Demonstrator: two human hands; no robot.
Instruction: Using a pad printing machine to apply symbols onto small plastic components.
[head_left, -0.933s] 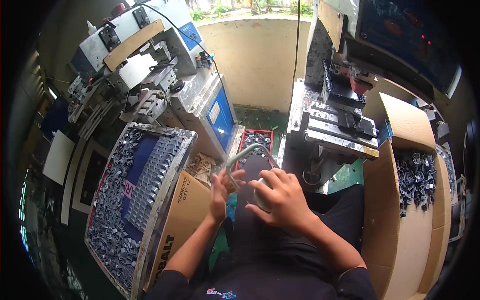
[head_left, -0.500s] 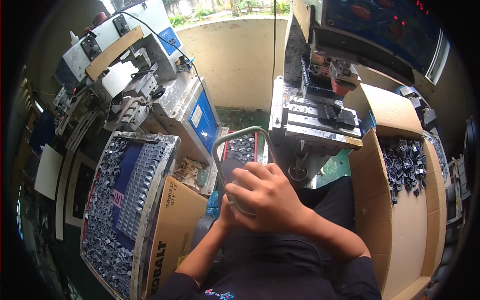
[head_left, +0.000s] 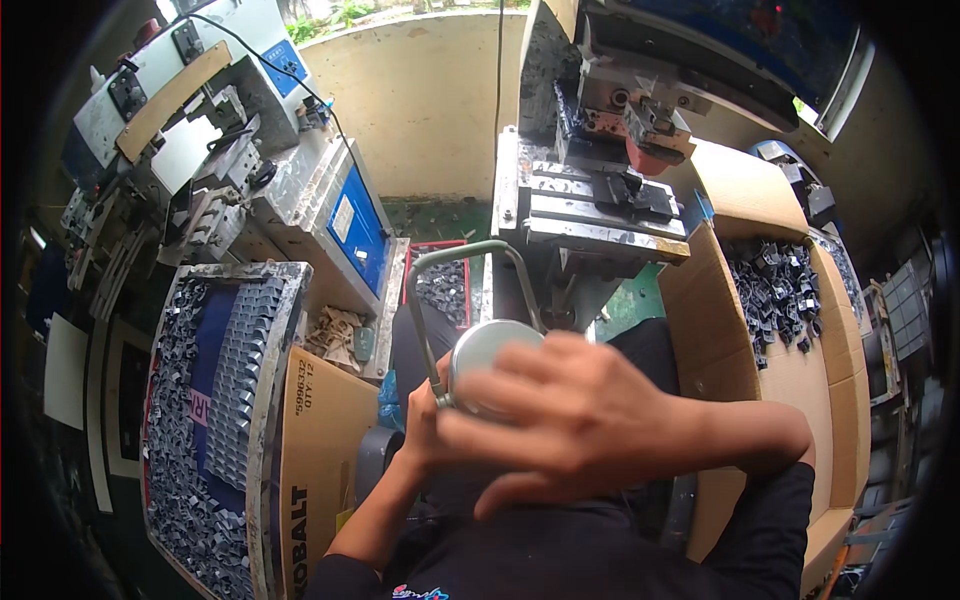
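A canister with a round silver lid [head_left: 497,352] and a green loop handle [head_left: 468,250] is in front of my body. My left hand [head_left: 422,428] is wrapped round its near left side, beside the foot of the handle. Over the near right part of the lid is my right hand [head_left: 575,415], palm down. Its fingers are stretched out and smeared by motion, with the thumb apart. Whether the fingertips touch the lid I cannot tell. Both hands and the lid hide most of the canister's body.
On the left a tray [head_left: 288,330] of small grey metal parts leans by a cardboard box [head_left: 318,430]. Machines stand at far left [head_left: 300,185] and far right [head_left: 600,215]. An open carton [head_left: 690,320] with dark parts is on the right; a red bin [head_left: 440,243] lies ahead.
My right hand has shifted right and its fingers have straightened, uncovering the silver lid. The elbow has swung outward. My left hand stays on the canister. The whole view has shifted somewhat.
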